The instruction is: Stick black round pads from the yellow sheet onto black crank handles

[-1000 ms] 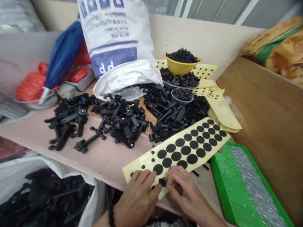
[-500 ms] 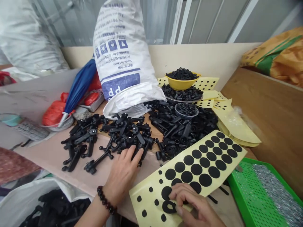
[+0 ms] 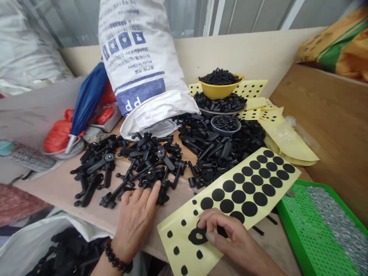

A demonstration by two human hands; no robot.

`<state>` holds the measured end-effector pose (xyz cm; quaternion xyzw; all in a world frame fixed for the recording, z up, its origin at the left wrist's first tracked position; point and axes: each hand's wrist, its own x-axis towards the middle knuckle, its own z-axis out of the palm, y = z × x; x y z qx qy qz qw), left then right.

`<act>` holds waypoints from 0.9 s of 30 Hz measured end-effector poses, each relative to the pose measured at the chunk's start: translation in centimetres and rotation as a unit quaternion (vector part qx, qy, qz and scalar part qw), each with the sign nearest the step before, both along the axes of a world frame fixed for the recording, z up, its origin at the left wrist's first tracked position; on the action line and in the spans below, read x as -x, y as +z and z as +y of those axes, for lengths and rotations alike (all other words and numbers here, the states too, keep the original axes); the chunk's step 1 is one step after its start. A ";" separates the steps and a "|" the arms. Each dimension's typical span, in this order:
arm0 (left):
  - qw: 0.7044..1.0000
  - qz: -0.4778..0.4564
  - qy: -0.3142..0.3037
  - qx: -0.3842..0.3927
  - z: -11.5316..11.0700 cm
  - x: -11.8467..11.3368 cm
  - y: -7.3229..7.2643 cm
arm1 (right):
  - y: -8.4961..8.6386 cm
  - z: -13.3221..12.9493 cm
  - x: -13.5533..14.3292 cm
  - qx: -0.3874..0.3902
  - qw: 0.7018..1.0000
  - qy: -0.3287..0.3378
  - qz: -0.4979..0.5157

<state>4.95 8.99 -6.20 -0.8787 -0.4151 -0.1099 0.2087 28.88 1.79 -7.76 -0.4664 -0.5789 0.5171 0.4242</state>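
My right hand (image 3: 227, 232) pinches the edge of a black ring-shaped sticker (image 3: 193, 238) over the yellow backing sheet (image 3: 172, 260). Rows of round black stickers (image 3: 249, 209) and small black dots cover that sheet. My left hand (image 3: 136, 214), with a beaded bracelet (image 3: 116, 258) at the wrist, has its fingers stretched out, palm down. Its fingertips lie at the near edge of a heap of black plastic arm-like parts (image 3: 146, 149); whether they press on one I cannot tell.
A white sack (image 3: 143, 65) stands behind the heap. At the back are a yellow bowl (image 3: 220, 91) of small black pieces and a small clear bowl (image 3: 225, 132). A green tray (image 3: 313, 230) with metal bits is at right. An open bag (image 3: 25, 241) sits lower left.
My left hand has drawn back left from the black parts. My right hand has lifted the ring sticker slightly, up and to the left. The whole view has shifted a little.
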 end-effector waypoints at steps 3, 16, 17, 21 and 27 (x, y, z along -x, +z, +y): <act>0.999 0.012 -0.043 0.025 -0.5 -0.6 -0.5 | 0.2 0.4 0.2 0.007 1.000 -0.007 0.018; 0.496 -0.625 0.127 0.589 0.0 -1.7 3.2 | 0.3 0.2 -0.9 0.118 0.982 -0.043 0.143; 0.460 -0.639 0.127 0.603 -0.4 -2.0 3.0 | 0.3 0.2 -1.0 0.129 0.978 -0.046 0.160; 0.342 -0.652 0.124 0.665 -2.1 -3.3 1.9 | 0.5 0.2 -1.0 0.168 0.961 -0.065 0.208; 0.292 -0.612 0.094 0.729 -2.8 -5.7 1.1 | 1.5 0.2 -1.0 0.203 0.932 -0.079 0.290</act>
